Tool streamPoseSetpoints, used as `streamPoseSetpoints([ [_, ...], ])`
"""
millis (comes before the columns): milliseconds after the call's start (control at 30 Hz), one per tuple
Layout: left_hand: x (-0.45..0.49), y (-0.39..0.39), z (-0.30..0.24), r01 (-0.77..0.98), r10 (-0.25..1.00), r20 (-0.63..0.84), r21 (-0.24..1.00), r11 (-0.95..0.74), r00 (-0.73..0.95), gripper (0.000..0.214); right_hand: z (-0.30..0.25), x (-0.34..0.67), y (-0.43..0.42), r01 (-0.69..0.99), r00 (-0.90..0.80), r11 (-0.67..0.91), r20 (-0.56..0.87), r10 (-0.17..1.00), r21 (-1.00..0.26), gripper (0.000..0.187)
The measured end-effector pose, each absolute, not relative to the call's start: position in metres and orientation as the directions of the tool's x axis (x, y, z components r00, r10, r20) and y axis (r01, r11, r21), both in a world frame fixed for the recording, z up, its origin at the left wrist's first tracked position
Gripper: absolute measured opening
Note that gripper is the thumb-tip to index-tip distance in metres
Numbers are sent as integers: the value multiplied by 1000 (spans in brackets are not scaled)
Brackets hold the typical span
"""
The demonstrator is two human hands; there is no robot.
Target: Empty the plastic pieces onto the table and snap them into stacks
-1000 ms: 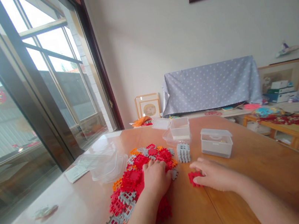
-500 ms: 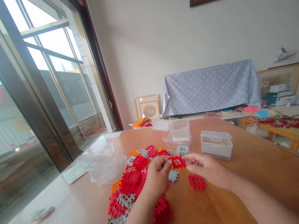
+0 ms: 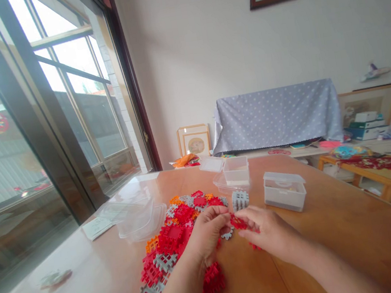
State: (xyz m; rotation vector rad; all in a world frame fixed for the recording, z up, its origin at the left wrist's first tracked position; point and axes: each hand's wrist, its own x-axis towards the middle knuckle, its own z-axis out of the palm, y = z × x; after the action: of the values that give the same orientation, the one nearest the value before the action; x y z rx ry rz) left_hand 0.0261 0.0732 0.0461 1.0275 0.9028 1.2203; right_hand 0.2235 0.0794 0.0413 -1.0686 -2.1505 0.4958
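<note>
A pile of red, grey and orange waffle-shaped plastic tiles (image 3: 174, 235) lies on the wooden table (image 3: 342, 242). Just right of the pile, my left hand (image 3: 207, 235) and my right hand (image 3: 269, 231) meet over the table. Both pinch one red tile (image 3: 238, 221) between their fingertips. A second red tile lies mostly hidden under my right hand. A short stack of grey tiles (image 3: 240, 200) stands just behind the hands. A single grey tile (image 3: 226, 234) lies under the held piece.
A lidded clear box (image 3: 284, 190) stands to the right of the grey stack, an open clear box (image 3: 235, 171) with its lid behind it. Flat clear lids (image 3: 137, 214) and a paper slip (image 3: 97, 226) lie left. A window runs along the left side.
My left hand rose from the pile with a red tile and my right hand left the tile on the table; both hands now pinch the raised tile together, lower than half a second ago.
</note>
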Motion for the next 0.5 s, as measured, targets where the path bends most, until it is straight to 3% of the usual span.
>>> streamPoseSetpoints([
  [133,23,79,40,-307,998,26,952,-9,50,32,39,228,82,560,-422,537,340,840,-631,53],
  [333,22,80,39,-297,995,17,955,14,101,35,44,234,81,602,-418,527,326,848,-599,61],
  [500,24,76,42,-310,985,-12,949,65,170,37,45,231,76,588,-443,600,404,800,-543,66],
])
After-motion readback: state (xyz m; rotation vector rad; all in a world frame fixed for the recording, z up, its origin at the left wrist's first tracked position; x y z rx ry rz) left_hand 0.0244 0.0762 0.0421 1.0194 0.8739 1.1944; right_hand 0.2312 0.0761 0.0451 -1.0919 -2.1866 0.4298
